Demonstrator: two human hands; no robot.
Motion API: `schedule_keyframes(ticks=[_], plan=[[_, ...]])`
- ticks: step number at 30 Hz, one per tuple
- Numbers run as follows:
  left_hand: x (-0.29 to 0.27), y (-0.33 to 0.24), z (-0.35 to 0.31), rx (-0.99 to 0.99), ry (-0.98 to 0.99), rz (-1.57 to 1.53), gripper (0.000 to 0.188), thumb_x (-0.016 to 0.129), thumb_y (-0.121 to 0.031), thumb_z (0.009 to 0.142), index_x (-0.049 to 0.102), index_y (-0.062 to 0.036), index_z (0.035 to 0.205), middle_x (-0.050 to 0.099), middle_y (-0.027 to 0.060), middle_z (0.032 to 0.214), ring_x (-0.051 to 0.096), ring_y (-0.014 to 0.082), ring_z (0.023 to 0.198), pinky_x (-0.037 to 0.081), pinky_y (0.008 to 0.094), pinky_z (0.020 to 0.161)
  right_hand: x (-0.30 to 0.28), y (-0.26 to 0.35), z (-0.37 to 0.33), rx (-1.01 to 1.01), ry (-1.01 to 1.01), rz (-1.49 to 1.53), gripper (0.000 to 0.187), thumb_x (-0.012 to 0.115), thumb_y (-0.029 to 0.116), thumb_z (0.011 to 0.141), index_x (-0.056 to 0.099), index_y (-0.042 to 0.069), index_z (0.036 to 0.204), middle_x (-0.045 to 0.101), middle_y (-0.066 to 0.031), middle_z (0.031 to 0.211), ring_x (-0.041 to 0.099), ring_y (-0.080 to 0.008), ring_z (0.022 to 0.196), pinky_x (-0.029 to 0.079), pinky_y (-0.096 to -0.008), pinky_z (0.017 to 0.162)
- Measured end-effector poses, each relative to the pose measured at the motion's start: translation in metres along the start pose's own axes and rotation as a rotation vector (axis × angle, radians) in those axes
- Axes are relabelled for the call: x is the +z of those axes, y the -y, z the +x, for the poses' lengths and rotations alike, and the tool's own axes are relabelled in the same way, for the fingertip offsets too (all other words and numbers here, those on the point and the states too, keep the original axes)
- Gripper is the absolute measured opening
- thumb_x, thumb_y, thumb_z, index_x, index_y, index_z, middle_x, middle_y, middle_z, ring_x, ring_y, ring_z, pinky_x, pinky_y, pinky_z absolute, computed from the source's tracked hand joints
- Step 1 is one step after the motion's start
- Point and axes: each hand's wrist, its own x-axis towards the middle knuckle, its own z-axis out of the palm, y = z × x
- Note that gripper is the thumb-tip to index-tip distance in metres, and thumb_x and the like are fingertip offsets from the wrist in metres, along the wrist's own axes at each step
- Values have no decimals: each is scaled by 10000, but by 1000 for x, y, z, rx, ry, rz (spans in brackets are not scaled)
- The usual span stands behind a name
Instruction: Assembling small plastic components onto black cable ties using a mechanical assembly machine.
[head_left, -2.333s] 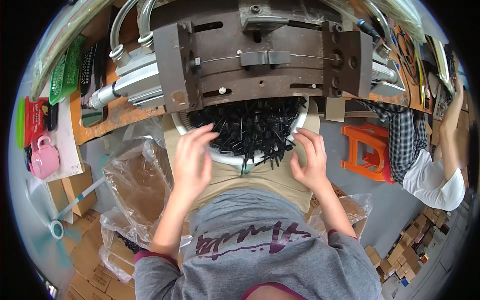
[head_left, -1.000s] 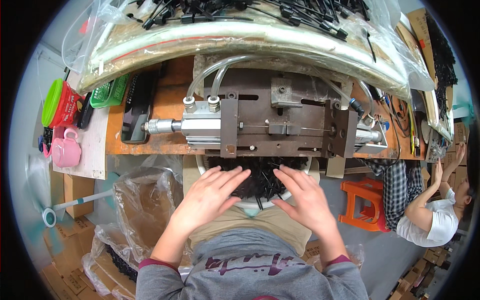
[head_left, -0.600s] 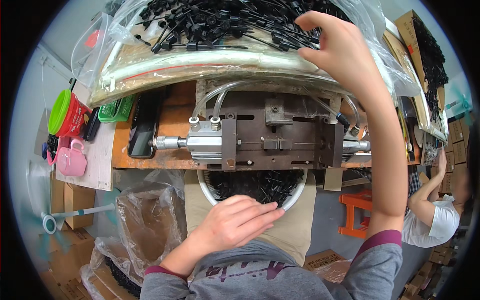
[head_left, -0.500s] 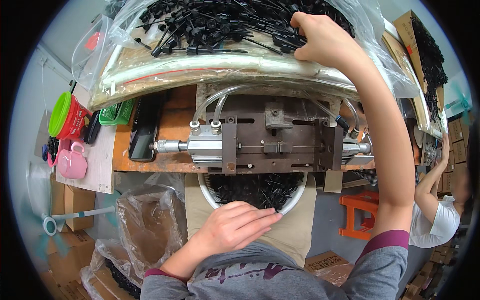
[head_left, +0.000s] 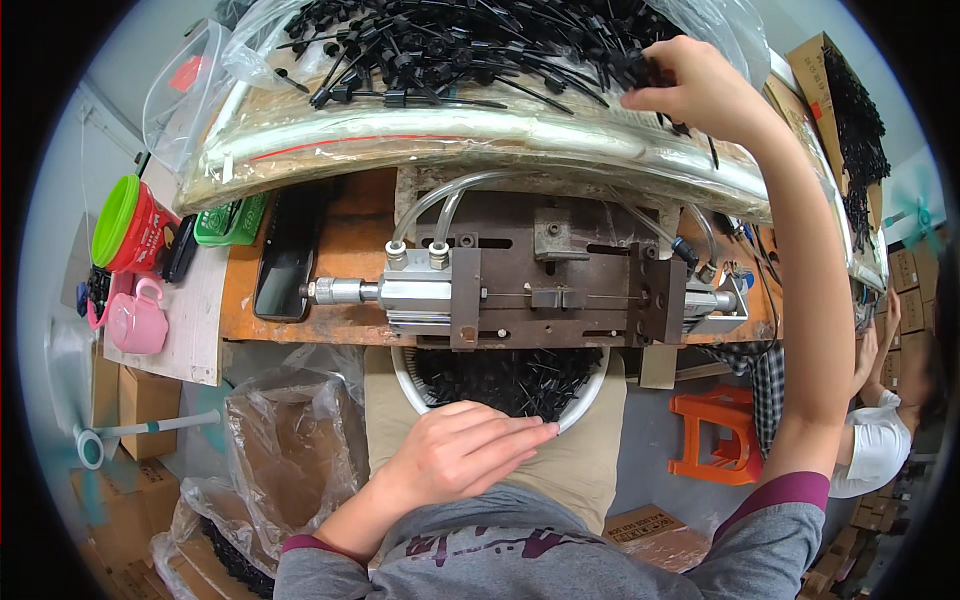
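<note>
My right hand (head_left: 705,92) is at the far right of a heap of black plastic parts (head_left: 430,60) with thin stems and thicker heads. Its thumb and fingers curl round a small bunch of these parts (head_left: 637,70), slightly blurred, and a few stems stick out below the palm. The heap lies on a plastic-covered tray (head_left: 400,140). My left hand (head_left: 470,450) rests with fingers stretched out on the near rim of a white round basket (head_left: 412,385) in my lap. Small black pieces (head_left: 510,380) fill the basket.
Between tray and basket sits a metal clamping fixture (head_left: 560,290) with air cylinders and clear hoses. A phone (head_left: 285,270), green box (head_left: 232,222), red tub (head_left: 140,235) and pink cup (head_left: 138,318) are left. An orange stool (head_left: 715,435) and another person (head_left: 880,440) are right.
My right hand has moved to the right across the heap, and black parts now show between its fingers. My left hand stays at the basket rim.
</note>
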Motion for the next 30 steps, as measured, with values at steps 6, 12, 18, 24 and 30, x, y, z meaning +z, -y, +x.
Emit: schedule_keyframes(ticks=[6, 12, 18, 24, 30], plan=[[-15, 1, 18, 58, -75, 23, 342, 782, -77, 731, 710, -6, 1058, 732, 124, 1021, 702, 225, 803, 543, 297, 665, 3, -26, -14, 2, -164, 546, 310, 739, 337, 864, 691, 41, 941, 574, 22, 666, 511, -53, 574, 415, -218, 573], [-26, 0, 50, -125, -351, -88, 511, 748, -4, 782, 585, 40, 1263, 607, 214, 1278, 660, 274, 1076, 566, 334, 835, 0, 5, -41, -79, -375, 1138, 234, 630, 222, 952, 656, 1, 1025, 615, -30, 789, 498, -41, 549, 407, -176, 545], [-20, -4, 70, -278, -361, -383, 590, 766, 7, 783, 560, 5, 1335, 610, 170, 1270, 672, 237, 1042, 584, 331, 833, 42, 64, -125, 68, 35, 1702, 175, 660, 164, 915, 618, -4, 942, 659, -87, 859, 576, -93, 504, 464, -223, 449], [-15, -13, 42, -186, -218, -305, 380, 856, -11, 639, 731, 17, 997, 717, 162, 1001, 704, 223, 877, 574, 296, 686, 78, 59, -170, 285, -33, 1870, 168, 634, 141, 930, 597, -22, 935, 651, -113, 870, 582, -91, 519, 467, -233, 419], [13, -3, 41, -210, -189, 10, 316, 818, 1, 681, 717, 18, 980, 660, 197, 1181, 693, 227, 834, 568, 299, 710, 87, 54, -194, 304, -306, 1672, 178, 620, 126, 950, 592, -49, 963, 645, -169, 935, 591, -136, 533, 487, -248, 454]])
